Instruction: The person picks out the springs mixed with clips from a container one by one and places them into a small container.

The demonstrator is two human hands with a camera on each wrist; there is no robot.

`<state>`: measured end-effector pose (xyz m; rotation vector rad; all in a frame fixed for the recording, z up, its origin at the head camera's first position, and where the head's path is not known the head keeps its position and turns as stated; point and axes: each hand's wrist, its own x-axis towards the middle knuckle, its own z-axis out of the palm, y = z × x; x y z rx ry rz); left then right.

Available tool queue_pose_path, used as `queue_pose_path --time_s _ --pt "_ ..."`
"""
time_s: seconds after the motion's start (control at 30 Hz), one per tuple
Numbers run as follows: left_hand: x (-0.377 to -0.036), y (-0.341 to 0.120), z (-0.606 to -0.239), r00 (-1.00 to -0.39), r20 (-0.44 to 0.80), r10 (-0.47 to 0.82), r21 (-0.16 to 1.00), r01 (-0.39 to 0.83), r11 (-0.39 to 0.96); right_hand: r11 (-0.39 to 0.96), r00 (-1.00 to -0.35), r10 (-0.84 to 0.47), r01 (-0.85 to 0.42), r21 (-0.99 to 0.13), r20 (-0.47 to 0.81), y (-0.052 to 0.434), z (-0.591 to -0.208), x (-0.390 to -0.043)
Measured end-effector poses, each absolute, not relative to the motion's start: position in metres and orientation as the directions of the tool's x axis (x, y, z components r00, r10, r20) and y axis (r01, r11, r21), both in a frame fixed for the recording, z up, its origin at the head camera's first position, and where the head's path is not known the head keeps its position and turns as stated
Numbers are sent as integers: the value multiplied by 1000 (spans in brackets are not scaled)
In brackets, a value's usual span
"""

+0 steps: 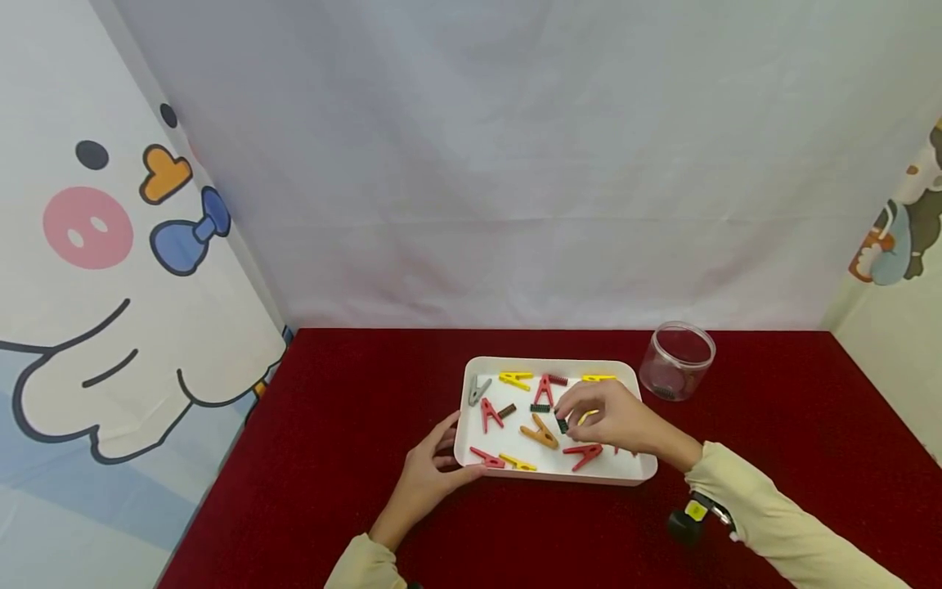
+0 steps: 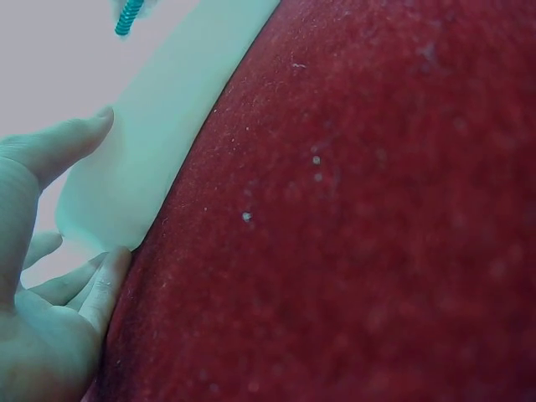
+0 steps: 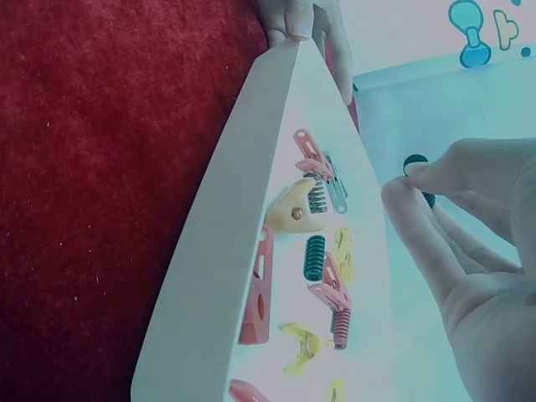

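Observation:
My left hand [image 1: 434,466] holds the near left corner of a white tray [image 1: 552,478], thumb on its wall and fingers round the side. Above the tray's right half, my right hand [image 1: 611,417] pinches a dark green coil spring [image 3: 415,162] between thumb and fingertips. Several plastic clips lie in the tray, among them an orange clip [image 1: 542,433], a grey clip [image 1: 478,391] and a red clip [image 1: 491,415]. Loose springs lie between them: a brown spring [image 1: 507,411], a green spring [image 1: 540,407] and a dark red spring [image 1: 557,379]. The right hand hides part of the tray.
A clear round jar [image 1: 677,360] stands just beyond the tray's far right corner, with dark springs [image 1: 664,393] at its bottom. Red cloth [image 1: 353,393] covers the table, and a pale curtain [image 1: 500,164] hangs along its back edge.

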<state>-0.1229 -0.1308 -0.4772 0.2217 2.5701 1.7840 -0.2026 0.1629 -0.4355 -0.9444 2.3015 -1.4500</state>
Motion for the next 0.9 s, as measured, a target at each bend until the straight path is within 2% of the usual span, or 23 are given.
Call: queue_pose_path --time_s 0.27,0.9 --pt "-122 -132 -477 -989 82 127 935 120 334 238 -739 -658 -386 -891 145 167 -432 -203" --pt "-122 -134 -479 -988 87 125 936 124 330 260 -752 -647 -371 -891 125 176 -423 -205"
